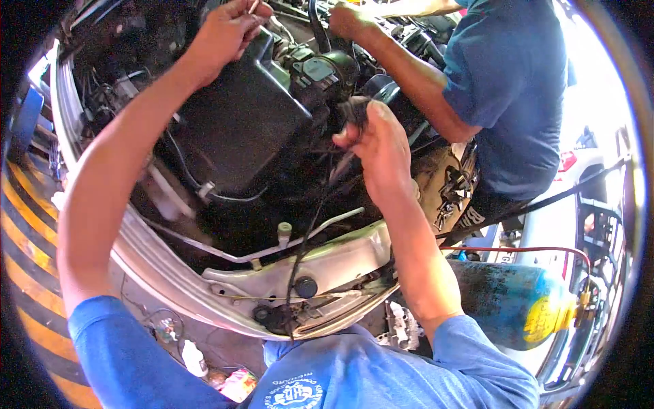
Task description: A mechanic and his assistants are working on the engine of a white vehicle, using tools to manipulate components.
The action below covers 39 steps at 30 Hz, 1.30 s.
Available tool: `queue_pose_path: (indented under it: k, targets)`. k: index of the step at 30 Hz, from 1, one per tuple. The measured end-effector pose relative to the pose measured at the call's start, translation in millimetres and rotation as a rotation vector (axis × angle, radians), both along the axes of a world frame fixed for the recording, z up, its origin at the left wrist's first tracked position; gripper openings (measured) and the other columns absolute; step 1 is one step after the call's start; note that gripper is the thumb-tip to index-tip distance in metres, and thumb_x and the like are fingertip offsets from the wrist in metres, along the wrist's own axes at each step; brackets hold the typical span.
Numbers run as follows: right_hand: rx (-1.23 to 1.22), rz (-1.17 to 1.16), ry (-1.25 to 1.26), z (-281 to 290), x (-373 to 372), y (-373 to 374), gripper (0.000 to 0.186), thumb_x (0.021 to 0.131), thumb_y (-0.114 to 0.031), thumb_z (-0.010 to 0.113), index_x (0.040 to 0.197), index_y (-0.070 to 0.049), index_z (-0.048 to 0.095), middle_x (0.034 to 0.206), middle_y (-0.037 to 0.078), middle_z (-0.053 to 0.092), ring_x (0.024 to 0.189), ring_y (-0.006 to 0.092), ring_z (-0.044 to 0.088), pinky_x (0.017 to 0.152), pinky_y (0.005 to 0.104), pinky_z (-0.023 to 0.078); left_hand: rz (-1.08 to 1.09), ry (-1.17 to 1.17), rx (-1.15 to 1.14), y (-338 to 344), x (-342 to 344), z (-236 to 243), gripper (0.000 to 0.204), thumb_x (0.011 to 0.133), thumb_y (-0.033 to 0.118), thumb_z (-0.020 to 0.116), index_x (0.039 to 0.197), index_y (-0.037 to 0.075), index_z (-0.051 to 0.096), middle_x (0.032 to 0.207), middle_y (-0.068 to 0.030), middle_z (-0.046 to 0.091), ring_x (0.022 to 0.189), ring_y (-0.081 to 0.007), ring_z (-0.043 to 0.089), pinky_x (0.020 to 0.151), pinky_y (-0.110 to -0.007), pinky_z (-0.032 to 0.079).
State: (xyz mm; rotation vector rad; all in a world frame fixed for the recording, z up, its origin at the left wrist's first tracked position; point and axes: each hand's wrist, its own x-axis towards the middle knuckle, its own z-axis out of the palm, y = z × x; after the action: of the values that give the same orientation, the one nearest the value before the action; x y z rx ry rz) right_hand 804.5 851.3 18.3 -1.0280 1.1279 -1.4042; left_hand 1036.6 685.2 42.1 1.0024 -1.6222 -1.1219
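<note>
Stretched to the far side of an open engine bay, my left hand (228, 34) is closed in a pinch on a thin, pale rod-like piece (255, 6), partly cut off by the upper edge. My right hand (385, 146) grips a dark, blurred black object (354, 112) whose exact kind I cannot make out. Below it a black cable (306, 232) hangs over the front of the bay; whether the two are joined is unclear. Between my arms lies a large black plastic cover (238, 123). A round housing with a clamp-like top (323, 71) sits just beyond my right hand.
At the right, a co-worker in a dark blue shirt (507, 95) reaches a bare forearm (415, 88) into the bay. The car's pale front crossmember (347, 252) is near my chest. A blue gas cylinder (497, 300) lies at lower right; a white bottle (194, 358) stands below left.
</note>
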Motion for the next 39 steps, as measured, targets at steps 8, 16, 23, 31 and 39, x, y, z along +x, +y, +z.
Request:
queue_pose_path:
  k: [8, 16, 23, 31, 39]
  targets:
    - [0.238, 0.078, 0.232, 6, -15, 60, 0.034, 0.096, -0.029, 0.056, 0.113, -0.001, 0.054, 0.089, 0.003, 0.061, 0.079, 0.0100, 0.060, 0.073, 0.0251, 0.051, -0.182, 0.163, 0.055, 17, -17, 15, 0.028, 0.099, 0.027, 0.045, 0.100, 0.008, 0.066, 0.059, 0.0043, 0.042, 0.046, -0.0044, 0.033, 0.041, -0.022, 0.025]
    - [-0.323, -0.213, 0.569, 119, 9, -52, 0.060, 0.093, -0.043, 0.057, 0.134, -0.003, 0.042, 0.117, 0.014, 0.060, 0.100, 0.0226, 0.063, 0.081, 0.0380, 0.051, -0.587, 0.214, 0.015, 21, -52, 40, 0.025, 0.100, 0.025, 0.049, 0.108, 0.005, 0.063, 0.078, -0.0003, 0.061, 0.070, -0.0089, 0.057, 0.061, -0.024, 0.046]
    - [-0.557, -0.199, 0.923, 143, 30, -90, 0.042, 0.089, -0.011, 0.064, 0.120, 0.002, 0.039, 0.079, 0.007, 0.052, 0.072, 0.0156, 0.056, 0.064, 0.0321, 0.046, -0.727, 0.050, -0.039, -12, -44, 30, 0.026, 0.100, 0.024, 0.050, 0.116, 0.006, 0.060, 0.102, -0.0046, 0.067, 0.097, -0.0137, 0.064, 0.084, -0.029, 0.050]
    - [-0.484, -0.154, 0.881, 129, 39, -99, 0.039, 0.089, -0.011, 0.061, 0.119, -0.001, 0.038, 0.083, 0.011, 0.056, 0.075, 0.0216, 0.058, 0.067, 0.0358, 0.046, -0.724, -0.049, -0.040, -24, -40, 13, 0.025, 0.100, 0.022, 0.048, 0.120, 0.009, 0.056, 0.104, -0.0027, 0.065, 0.096, -0.0126, 0.063, 0.082, -0.031, 0.051]
    - [-0.588, -0.099, 0.911, 121, 36, -108, 0.040, 0.087, -0.007, 0.062, 0.119, -0.002, 0.038, 0.082, 0.011, 0.054, 0.073, 0.0206, 0.055, 0.067, 0.0341, 0.046, -0.694, -0.063, -0.050, -21, -35, 13, 0.021, 0.100, 0.023, 0.049, 0.112, 0.008, 0.057, 0.098, -0.0026, 0.065, 0.093, -0.0115, 0.062, 0.080, -0.031, 0.051]
